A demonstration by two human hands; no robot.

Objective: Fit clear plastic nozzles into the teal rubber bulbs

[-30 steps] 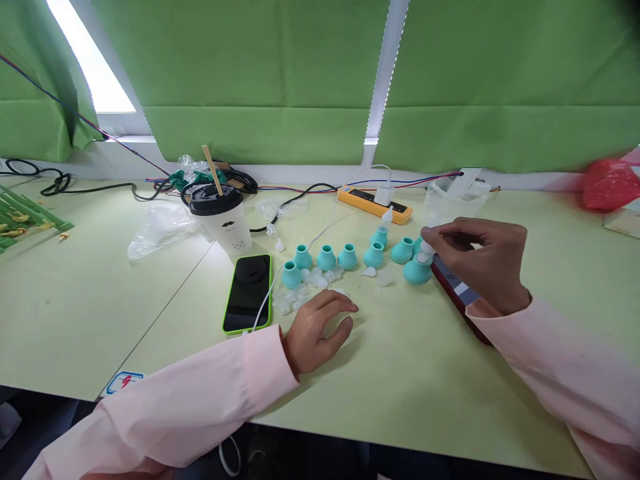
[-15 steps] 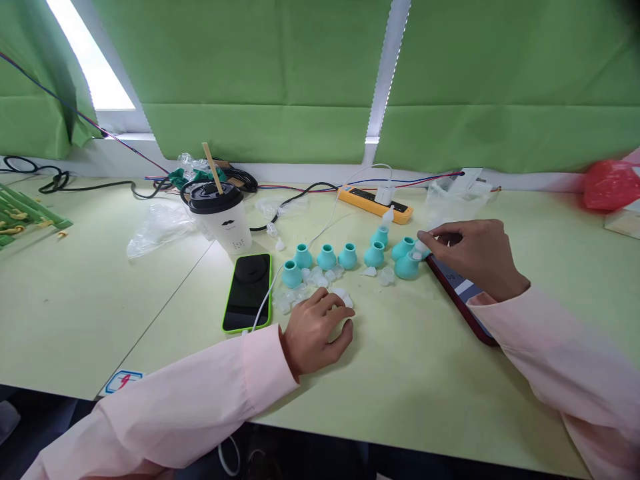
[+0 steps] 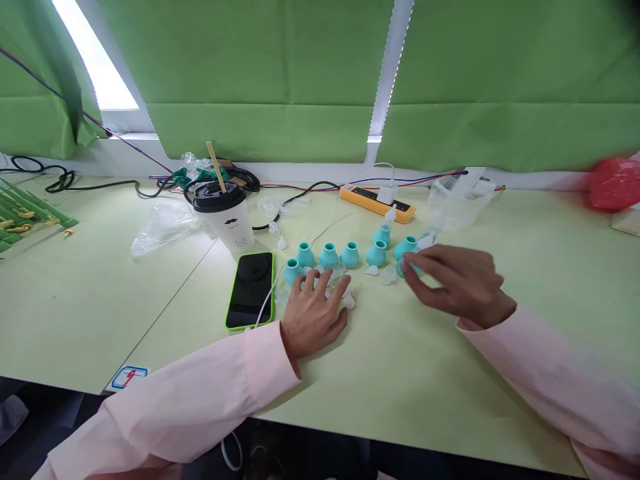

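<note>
Several small teal vase-shaped pieces (image 3: 329, 256) stand in a loose row on the table. My left hand (image 3: 315, 312) lies palm down with its fingers spread over a scatter of translucent plastic bits (image 3: 349, 300), partly covering them. Thumb and fingertips of my right hand (image 3: 453, 280) are pinched together in front of a teal piece (image 3: 401, 268) at the row's right end, hiding most of it. Whatever is in that pinch is too small or hidden to name. A whitish translucent piece (image 3: 425, 242) shows just behind the right fingers. Another translucent tip (image 3: 391, 215) stands in the rear teal piece (image 3: 383, 235).
A green-edged phone (image 3: 251, 291) with a white cable lies left of my left hand. Behind it stands a white lidded cup (image 3: 233, 227) with a stick. Toward the curtains are a yellow power strip (image 3: 373, 203), clear plastic bags (image 3: 463, 200) and wires.
My left hand has spread its fingers and reached slightly forward over the bits. The right hand has shifted left and down, nearer the end teal piece. The dark red phone beneath it no longer shows.
</note>
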